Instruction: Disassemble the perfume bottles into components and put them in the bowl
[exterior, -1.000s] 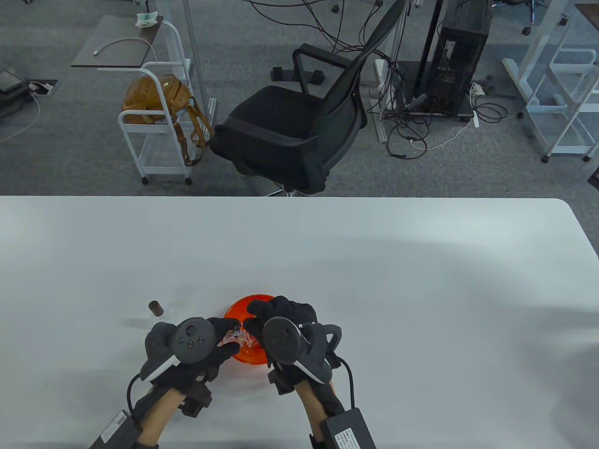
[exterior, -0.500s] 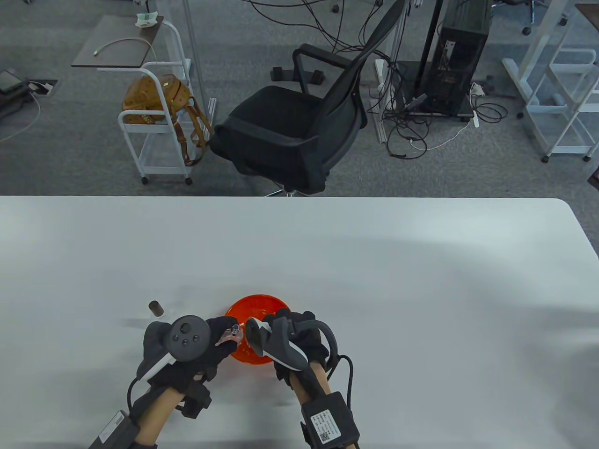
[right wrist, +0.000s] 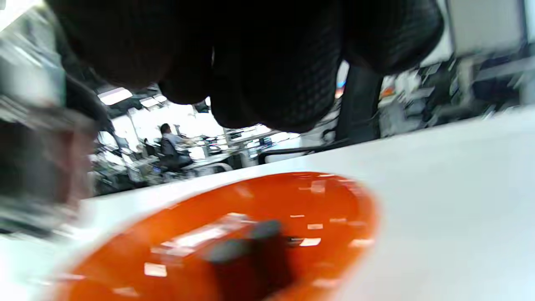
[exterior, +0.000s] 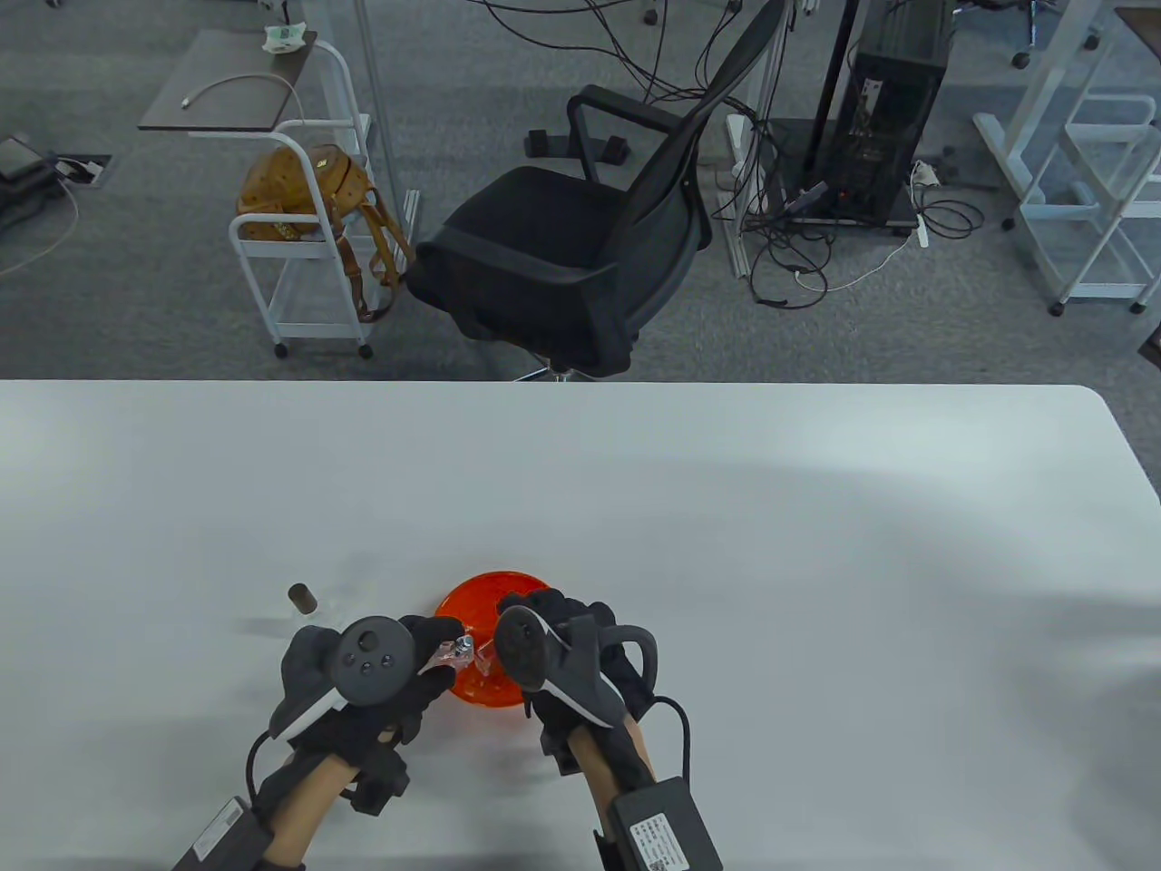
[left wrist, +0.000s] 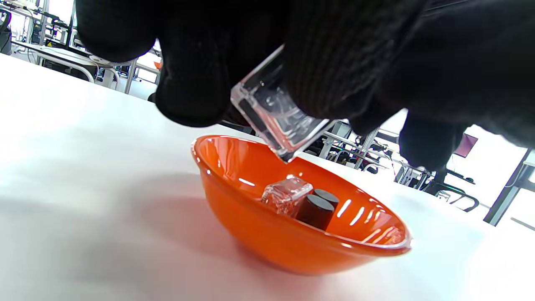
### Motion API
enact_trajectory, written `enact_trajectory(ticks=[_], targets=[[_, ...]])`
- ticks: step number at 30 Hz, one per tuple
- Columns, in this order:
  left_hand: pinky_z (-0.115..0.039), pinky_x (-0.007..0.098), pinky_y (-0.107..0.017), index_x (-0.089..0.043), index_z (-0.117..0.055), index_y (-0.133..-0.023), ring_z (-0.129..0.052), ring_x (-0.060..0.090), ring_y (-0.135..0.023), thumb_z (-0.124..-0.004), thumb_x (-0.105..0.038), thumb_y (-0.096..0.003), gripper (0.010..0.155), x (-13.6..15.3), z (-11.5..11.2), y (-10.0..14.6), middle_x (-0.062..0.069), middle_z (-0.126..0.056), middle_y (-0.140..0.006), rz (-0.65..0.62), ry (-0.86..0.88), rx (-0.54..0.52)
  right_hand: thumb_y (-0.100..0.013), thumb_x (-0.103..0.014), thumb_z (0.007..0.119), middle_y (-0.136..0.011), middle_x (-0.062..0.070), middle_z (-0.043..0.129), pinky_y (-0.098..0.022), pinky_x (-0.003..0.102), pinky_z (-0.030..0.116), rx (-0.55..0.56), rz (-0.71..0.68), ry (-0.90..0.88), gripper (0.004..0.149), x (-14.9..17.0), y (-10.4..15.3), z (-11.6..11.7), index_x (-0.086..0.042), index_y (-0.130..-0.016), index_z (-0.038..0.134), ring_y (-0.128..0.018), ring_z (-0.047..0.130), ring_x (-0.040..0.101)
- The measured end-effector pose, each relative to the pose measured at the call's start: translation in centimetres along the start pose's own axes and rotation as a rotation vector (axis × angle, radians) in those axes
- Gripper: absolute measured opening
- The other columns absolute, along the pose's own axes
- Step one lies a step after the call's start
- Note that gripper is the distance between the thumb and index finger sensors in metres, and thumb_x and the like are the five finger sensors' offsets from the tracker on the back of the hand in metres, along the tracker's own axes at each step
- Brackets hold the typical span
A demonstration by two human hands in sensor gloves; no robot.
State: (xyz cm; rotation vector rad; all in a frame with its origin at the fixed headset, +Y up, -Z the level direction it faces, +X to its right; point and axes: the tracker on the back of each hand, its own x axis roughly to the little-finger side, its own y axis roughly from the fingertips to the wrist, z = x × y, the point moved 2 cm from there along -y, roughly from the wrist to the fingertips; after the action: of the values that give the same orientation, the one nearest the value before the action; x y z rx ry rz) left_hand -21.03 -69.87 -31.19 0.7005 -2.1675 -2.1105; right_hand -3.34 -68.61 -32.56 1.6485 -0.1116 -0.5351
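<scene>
My left hand [exterior: 428, 660] grips a clear glass perfume bottle [exterior: 453, 650] with a silver neck, tilted over the near-left rim of the orange bowl [exterior: 481, 590]. In the left wrist view the bottle [left wrist: 278, 121] hangs from my fingers [left wrist: 334, 62] just above the bowl [left wrist: 267, 242], which holds another clear bottle [left wrist: 286, 194] and dark caps [left wrist: 315, 209]. My right hand [exterior: 519, 610] hovers over the bowl with its fingers [right wrist: 271, 62] curled. Whether it holds a small part is hidden. A dark cap [exterior: 302, 597] stands on the table to the left.
The white table [exterior: 726, 562] stretches wide beyond and to the right of the bowl. A black office chair [exterior: 562, 236] stands behind its far edge.
My right hand has twisted at the bottle's top, rolling its tracker onto its side and partly back. The left hand has kept the bottle over the bowl's rim.
</scene>
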Motion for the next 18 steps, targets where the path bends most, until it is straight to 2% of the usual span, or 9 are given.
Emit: enact_trajectory(ticks=[2,6,7,9,11,15,16,18], targets=[[-0.075,0.057,-0.059,-0.021,-0.084,-0.094,-0.103,0.031,-0.068,-0.092,-0.036,-0.0407,0.056,0.0,0.0,0.0,0.009,-0.099,-0.088,0.002,-0.004,-0.008,-0.035,-0.047,0.084,-0.080,-0.003,0.097,-0.051,0.049,0.084,-0.035,-0.004,-0.120,0.050,-0.5,0.1,-0.1,-0.031,-0.083,0.083,-0.046,0.106,0.009],[-0.074,0.058,-0.059,-0.021,-0.086,-0.093,-0.103,0.032,-0.068,-0.092,-0.036,-0.0406,0.055,-0.1,0.0,0.0,0.011,-0.099,-0.088,-0.006,-0.004,-0.009,-0.032,-0.055,0.081,-0.066,-0.006,0.102,-0.048,0.047,0.087,0.041,-0.012,-0.050,0.051,-1.6,0.4,0.2,-0.031,-0.076,0.087,-0.037,0.107,0.006],[-0.074,0.058,-0.059,-0.021,-0.087,-0.093,-0.103,0.032,-0.068,-0.092,-0.036,-0.0406,0.055,-0.2,0.0,0.1,0.011,-0.099,-0.088,-0.006,-0.010,-0.008,-0.032,-0.055,0.080,-0.061,-0.006,0.104,-0.046,0.047,0.088,0.092,-0.005,-0.033,0.049,-1.7,0.5,0.1,-0.031,-0.073,0.089,-0.033,0.107,0.006],[-0.074,0.058,-0.059,-0.021,-0.087,-0.093,-0.102,0.032,-0.068,-0.093,-0.036,-0.0406,0.055,-0.2,0.0,0.1,0.011,-0.098,-0.088,-0.009,-0.001,-0.008,-0.033,-0.053,0.080,-0.055,-0.007,0.106,-0.044,0.046,0.089,0.112,-0.009,-0.006,0.044,-2.0,0.5,0.0,-0.031,-0.069,0.092,-0.029,0.107,0.005],[-0.073,0.059,-0.060,-0.019,-0.088,-0.092,-0.101,0.034,-0.069,-0.092,-0.036,-0.0408,0.054,-0.2,0.0,0.2,0.012,-0.097,-0.088,-0.011,0.000,-0.011,-0.034,-0.047,0.084,-0.058,-0.007,0.105,-0.045,0.046,0.089,0.072,-0.024,-0.009,0.041,-2.1,0.5,0.1,-0.031,-0.071,0.090,-0.031,0.107,0.004],[-0.073,0.059,-0.060,-0.019,-0.086,-0.093,-0.100,0.034,-0.073,-0.090,-0.036,-0.0417,0.054,0.0,0.1,0.2,0.012,-0.095,-0.090,-0.003,0.006,-0.031,-0.036,-0.037,0.086,-0.077,-0.004,0.094,-0.051,0.048,0.084,0.006,-0.042,-0.038,0.044,-2.2,0.5,0.4,-0.032,-0.080,0.082,-0.044,0.103,0.005],[-0.074,0.059,-0.059,-0.020,-0.085,-0.093,-0.101,0.035,-0.074,-0.089,-0.037,-0.0421,0.054,0.0,0.1,0.2,0.012,-0.095,-0.091,-0.004,0.012,-0.035,-0.037,-0.038,0.086,-0.077,-0.004,0.094,-0.051,0.048,0.084,0.017,-0.042,-0.029,0.044,-2.3,0.5,0.4,-0.033,-0.080,0.082,-0.043,0.103,0.006],[-0.075,0.060,-0.058,-0.020,-0.084,-0.093,-0.103,0.036,-0.075,-0.089,-0.037,-0.0420,0.054,0.1,0.1,0.2,0.012,-0.096,-0.093,-0.008,0.033,-0.032,-0.035,-0.050,0.082,-0.066,-0.005,0.101,-0.049,0.048,0.086,0.073,-0.041,0.006,0.044,-2.4,0.6,0.3,-0.033,-0.075,0.087,-0.038,0.105,0.006]])
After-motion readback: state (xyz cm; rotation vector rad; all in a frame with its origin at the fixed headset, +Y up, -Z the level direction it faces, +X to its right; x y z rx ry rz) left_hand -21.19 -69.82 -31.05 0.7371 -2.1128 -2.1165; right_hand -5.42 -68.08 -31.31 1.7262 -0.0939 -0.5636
